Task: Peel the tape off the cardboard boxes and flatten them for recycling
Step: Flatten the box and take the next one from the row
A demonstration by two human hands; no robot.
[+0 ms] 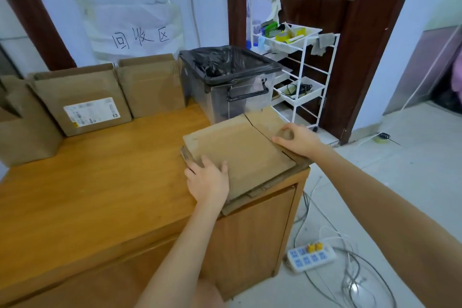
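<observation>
Lying flat at the table's [105,195] near right corner, the flattened cardboard box [240,155] overhangs the edge; the left hand [208,180] presses its near left corner with straight fingers [205,161]; the right hand [298,140] rests on its right edge, thumb and forefinger curled into a ring, seemingly holding nothing.

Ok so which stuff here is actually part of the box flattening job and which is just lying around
Job:
flattened cardboard, under left hand and right hand
boxes against the wall
lined bin

Lying about:
white trolley
power strip and cables on the floor
tape roll
</observation>
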